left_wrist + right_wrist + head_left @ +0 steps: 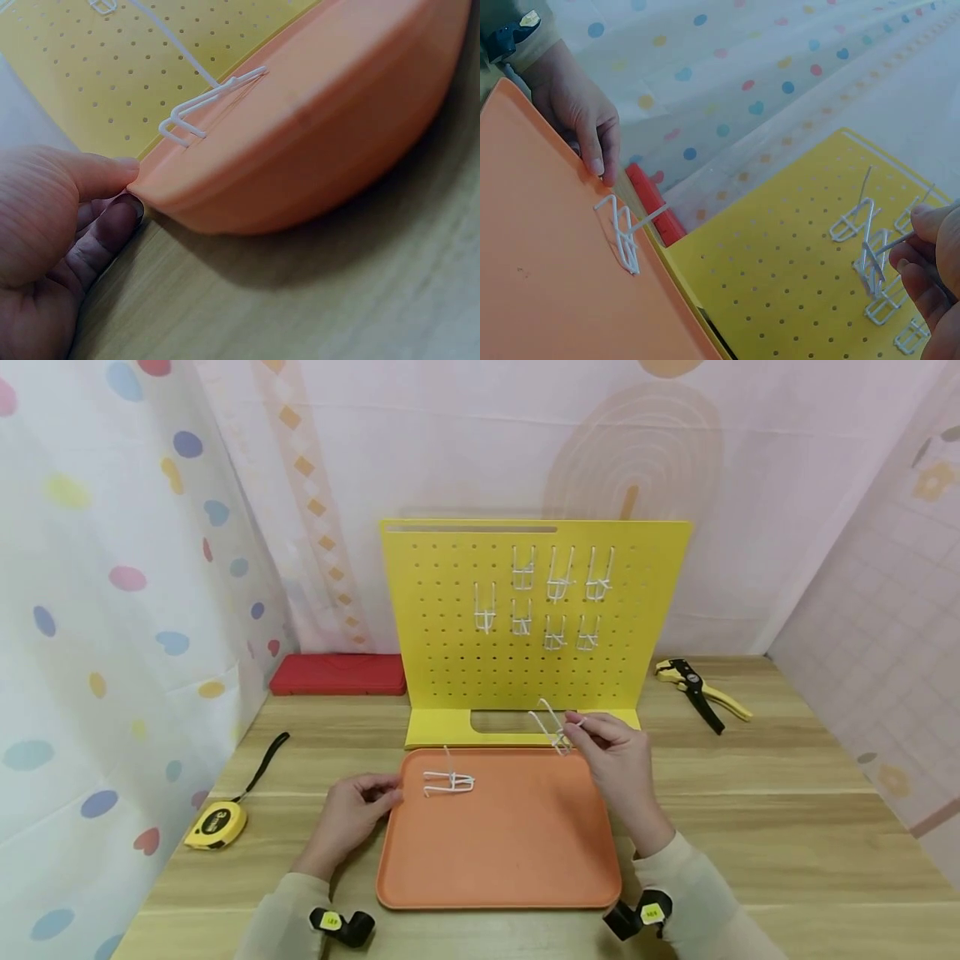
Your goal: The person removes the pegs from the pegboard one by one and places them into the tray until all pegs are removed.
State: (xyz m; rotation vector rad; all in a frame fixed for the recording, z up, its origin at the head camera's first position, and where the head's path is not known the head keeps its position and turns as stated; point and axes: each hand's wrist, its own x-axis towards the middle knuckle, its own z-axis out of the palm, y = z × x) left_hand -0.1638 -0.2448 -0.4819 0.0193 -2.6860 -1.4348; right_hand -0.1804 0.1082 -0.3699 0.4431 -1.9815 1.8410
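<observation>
My right hand (618, 762) pinches the single prong of a white wire pegboard hook (556, 737) between thumb and fingers. It is held over the far right part of an orange tray (502, 852), in front of a yellow pegboard (442, 643). In the right wrist view the held hook (872, 262) overlaps the hooks on the board. At the tray's left edge my left hand (351, 817) grips the rim, with fingertips above and below it in the left wrist view. Another white hook (452, 782) lies near the tray's far left corner, its prong pointing up.
Several white hooks (522, 570) hang in two rows on the pegboard's upper half. A red case (337, 674) lies behind to the left, and a yellow tape measure (216, 824) with a black strap at left. Yellow-and-black wire strippers (697, 689) lie right of the board.
</observation>
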